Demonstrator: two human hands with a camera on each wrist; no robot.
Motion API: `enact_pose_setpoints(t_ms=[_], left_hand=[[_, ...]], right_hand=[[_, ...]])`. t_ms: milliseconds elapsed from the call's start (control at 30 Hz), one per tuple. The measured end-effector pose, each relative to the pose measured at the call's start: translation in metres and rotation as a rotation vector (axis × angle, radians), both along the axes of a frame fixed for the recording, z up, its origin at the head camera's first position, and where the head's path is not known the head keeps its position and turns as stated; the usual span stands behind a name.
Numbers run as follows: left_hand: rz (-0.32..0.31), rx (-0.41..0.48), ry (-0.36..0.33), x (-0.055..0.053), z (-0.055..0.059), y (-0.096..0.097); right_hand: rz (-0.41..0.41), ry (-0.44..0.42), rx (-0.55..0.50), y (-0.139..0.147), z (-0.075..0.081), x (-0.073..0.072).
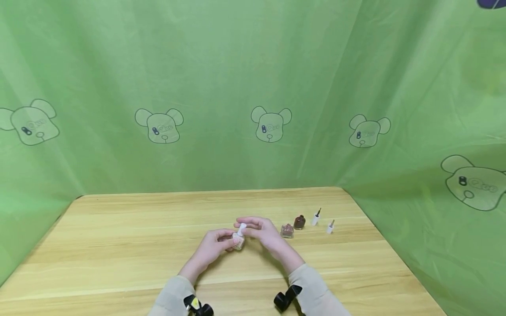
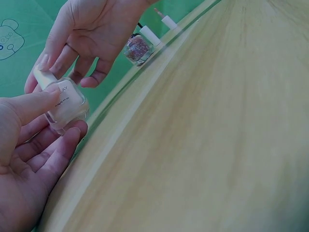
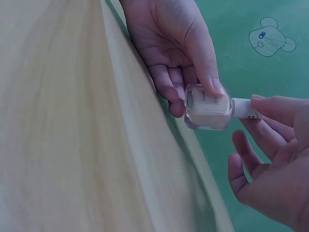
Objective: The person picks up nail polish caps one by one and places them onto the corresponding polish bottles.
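Note:
A small glass nail polish bottle [image 3: 205, 116] with pale pinkish-white polish is held tilted above the table. My left hand [image 1: 215, 245] grips its glass body, thumb across the lettered front and fingers behind. The white cap [image 3: 247, 108] sits on the bottle's neck, and my right hand [image 1: 264, 232] pinches it between thumb and index finger. In the right wrist view, the other fingers of the right hand are loosely bent beneath the cap. The left wrist view shows the cap partly covered by the right thumb.
Right of my hands stand two uncapped polish bottles, one glittery pink [image 1: 287, 231] and one dark red [image 1: 299, 222]. Beyond them two white brush caps [image 1: 315, 219] stand with their brushes pointing up. A wooden table [image 1: 118, 254] lies beneath, with a green curtain [image 1: 213, 162] behind.

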State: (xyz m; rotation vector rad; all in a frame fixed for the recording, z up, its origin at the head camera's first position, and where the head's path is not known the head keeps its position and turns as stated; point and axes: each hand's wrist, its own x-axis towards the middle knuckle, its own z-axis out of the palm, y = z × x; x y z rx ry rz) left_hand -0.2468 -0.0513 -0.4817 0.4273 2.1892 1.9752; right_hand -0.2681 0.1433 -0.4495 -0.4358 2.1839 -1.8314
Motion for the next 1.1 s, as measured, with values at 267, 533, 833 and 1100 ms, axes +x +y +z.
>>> enact_pose_setpoints(t_ms=[267, 533, 833, 1100], left_hand=[[-0.020, -0.014, -0.006, -0.0019, -0.0032, -0.0014], [-0.014, -0.023, -0.001, -0.0021, -0.0045, -0.0008], [-0.022, -0.032, -0.001, -0.0010, -0.0034, 0.0004], [-0.013, -0.024, -0.005, -0.0009, -0.0039, 0.0009]], right_hand=[[-0.046, 0.017, 0.015, 0.0005, 0.0038, 0.0021], [-0.216, 0.031, 0.099, -0.0040, 0.0035, 0.0035], [-0.349, 0.090, 0.164, -0.0075, 0.0026, 0.0055], [-0.328, 0.080, 0.154, -0.0072, 0.0006, 0.0044]])
